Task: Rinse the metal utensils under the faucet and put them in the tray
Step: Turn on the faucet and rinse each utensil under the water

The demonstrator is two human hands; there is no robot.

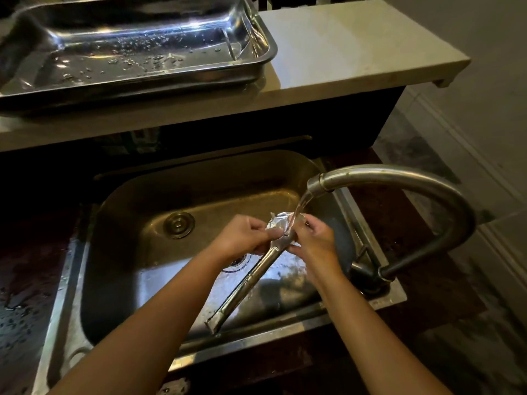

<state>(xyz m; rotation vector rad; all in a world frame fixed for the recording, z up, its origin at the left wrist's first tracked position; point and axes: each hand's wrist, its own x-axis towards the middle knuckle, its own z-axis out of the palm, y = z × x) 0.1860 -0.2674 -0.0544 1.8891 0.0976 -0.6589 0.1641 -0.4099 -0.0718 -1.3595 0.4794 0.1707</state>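
Observation:
A long-handled metal utensil (251, 283) hangs over the steel sink (128, 201), its handle slanting down towards me. Its head sits under the running water from the curved faucet (399, 181). My left hand (248, 235) grips the head from the left. My right hand (310, 238) holds it from the right, fingers wrapped around the top of the handle. The head is mostly hidden by my fingers and the water. The steel tray (256, 72) stands on the raised white counter at the back left, wet with droplets and holding no utensils.
The white counter (356, 58) runs behind the sink, its end at the right. A round drain cover (178, 224) lies on the sink floor at the left. The dark worktop (25, 280) left of the sink is wet. The faucet base (368, 275) stands at the sink's right rim.

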